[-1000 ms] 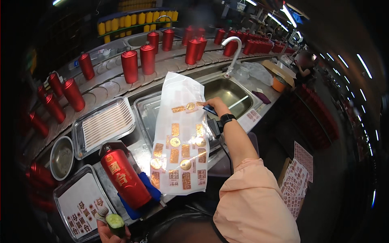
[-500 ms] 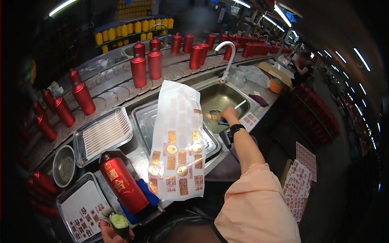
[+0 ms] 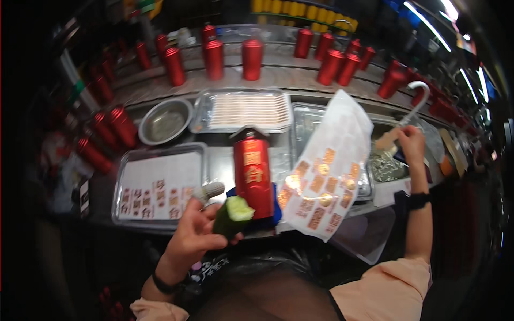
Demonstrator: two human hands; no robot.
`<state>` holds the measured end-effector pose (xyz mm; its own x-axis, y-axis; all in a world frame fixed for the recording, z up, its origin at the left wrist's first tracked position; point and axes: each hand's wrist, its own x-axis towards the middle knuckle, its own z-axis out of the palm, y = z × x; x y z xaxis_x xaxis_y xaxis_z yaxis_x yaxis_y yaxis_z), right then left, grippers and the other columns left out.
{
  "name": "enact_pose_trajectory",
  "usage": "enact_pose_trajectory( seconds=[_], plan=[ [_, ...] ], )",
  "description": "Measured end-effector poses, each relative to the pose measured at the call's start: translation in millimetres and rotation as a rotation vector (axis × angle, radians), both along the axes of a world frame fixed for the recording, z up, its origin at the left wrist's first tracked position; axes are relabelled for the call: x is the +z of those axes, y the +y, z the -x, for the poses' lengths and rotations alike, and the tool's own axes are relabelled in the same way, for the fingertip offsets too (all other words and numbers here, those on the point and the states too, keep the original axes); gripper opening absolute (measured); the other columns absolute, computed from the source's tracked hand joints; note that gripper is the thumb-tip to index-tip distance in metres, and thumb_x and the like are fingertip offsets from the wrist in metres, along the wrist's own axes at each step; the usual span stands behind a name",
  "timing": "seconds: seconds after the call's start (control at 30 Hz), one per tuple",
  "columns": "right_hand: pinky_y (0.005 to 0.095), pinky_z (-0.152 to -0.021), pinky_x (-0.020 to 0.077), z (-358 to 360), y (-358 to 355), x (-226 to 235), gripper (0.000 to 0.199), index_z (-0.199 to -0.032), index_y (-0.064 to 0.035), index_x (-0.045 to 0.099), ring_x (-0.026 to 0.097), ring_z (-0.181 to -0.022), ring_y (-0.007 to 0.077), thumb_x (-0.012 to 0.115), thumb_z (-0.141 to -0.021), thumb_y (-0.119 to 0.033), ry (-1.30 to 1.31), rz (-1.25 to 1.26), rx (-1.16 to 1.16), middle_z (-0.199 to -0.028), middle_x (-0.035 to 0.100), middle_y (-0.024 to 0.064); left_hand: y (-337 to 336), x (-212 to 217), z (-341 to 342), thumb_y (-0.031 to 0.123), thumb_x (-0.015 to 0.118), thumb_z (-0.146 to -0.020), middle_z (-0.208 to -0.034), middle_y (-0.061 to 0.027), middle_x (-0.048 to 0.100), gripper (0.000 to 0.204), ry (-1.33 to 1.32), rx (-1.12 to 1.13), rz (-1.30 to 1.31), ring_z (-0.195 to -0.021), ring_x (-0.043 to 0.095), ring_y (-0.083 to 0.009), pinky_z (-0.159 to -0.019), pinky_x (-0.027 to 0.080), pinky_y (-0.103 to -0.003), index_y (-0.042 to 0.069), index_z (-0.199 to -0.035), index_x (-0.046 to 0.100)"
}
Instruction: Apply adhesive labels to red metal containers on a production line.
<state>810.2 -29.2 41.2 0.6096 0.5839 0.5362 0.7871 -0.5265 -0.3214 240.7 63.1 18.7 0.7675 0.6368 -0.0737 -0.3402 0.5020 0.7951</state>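
Right now, from where I'm standing, the left hand (image 3: 195, 232) is curled with its fingers around a dark green cucumber piece (image 3: 227, 222), its pale, wet cut end facing up. A whitish, ribbed knob (image 3: 210, 191) sits at those fingers. Just beyond and right of that hand, a shiny red bottle with gold characters (image 3: 254, 174) lies on a bright blue cloth (image 3: 277, 206) on the grey metal desk (image 3: 220, 160). The right hand (image 3: 405, 134) pinches a blurred, tan, filmy strip (image 3: 386, 140), below a white curved tap (image 3: 415, 108). Left of it lies a white translucent sheet bearing gold emblems (image 3: 342, 142).
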Motion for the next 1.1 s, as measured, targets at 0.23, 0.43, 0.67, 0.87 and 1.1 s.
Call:
enact_pose_trajectory(
  seconds=[0.23,0.43,0.67,0.87,1.1],
  plan=[
    [0.0342,-0.063,0.0434,90,5,34,0.017,-0.081,0.0012,0.063,0.057,-0.069,0.0211,0.068,-0.080,-0.015,-0.019,-0.058,0.299,-0.075,0.062,0.0110,-16,9,28,-0.017,0.068,-0.073,-0.126,-0.0100,0.050,0.093,-0.181,0.028,0.009,-0.116,0.057,-0.0227,-0.098,0.049,-0.035,0.010,-0.148,0.018],
    [0.0277,-0.058,0.0370,128,16,33,0.017,-0.081,0.0007,0.061,0.049,-0.066,0.0109,0.066,-0.087,-0.014,0.032,-0.038,0.447,-0.073,0.057,0.0029,-46,21,73,0.001,0.073,-0.076,-0.117,-0.0208,0.060,0.095,-0.399,0.004,-0.242,-0.113,0.054,-0.0310,-0.099,0.039,-0.044,0.009,-0.151,0.015],
    [0.0222,-0.057,0.0357,133,35,29,0.017,-0.081,-0.0014,0.057,0.045,-0.068,0.0049,0.065,-0.091,-0.014,0.127,-0.004,0.485,-0.073,0.052,-0.0020,-67,28,113,0.000,0.070,-0.082,-0.113,-0.0261,0.060,0.089,-0.523,0.238,-0.369,-0.106,0.059,-0.0346,-0.093,0.044,-0.046,0.003,-0.150,0.013],
    [0.0207,-0.058,0.0363,135,48,27,0.017,-0.082,-0.0014,0.057,0.046,-0.068,0.0047,0.064,-0.092,-0.013,0.086,-0.014,0.524,-0.074,0.052,-0.0027,-66,26,138,0.002,0.071,-0.083,-0.110,-0.0268,0.061,0.087,-0.518,0.292,-0.516,-0.099,0.062,-0.0362,-0.084,0.050,-0.048,0.003,-0.149,0.015],
    [0.0213,-0.057,0.0347,147,51,27,0.020,-0.082,-0.0003,0.057,0.047,-0.068,0.0049,0.064,-0.092,-0.016,0.141,-0.022,0.542,-0.074,0.052,-0.0013,-61,22,139,0.002,0.075,-0.079,-0.101,-0.0214,0.067,0.084,-0.654,0.356,-0.698,-0.096,0.065,-0.0327,-0.085,0.051,-0.040,-0.004,-0.145,0.024]
  ],
)
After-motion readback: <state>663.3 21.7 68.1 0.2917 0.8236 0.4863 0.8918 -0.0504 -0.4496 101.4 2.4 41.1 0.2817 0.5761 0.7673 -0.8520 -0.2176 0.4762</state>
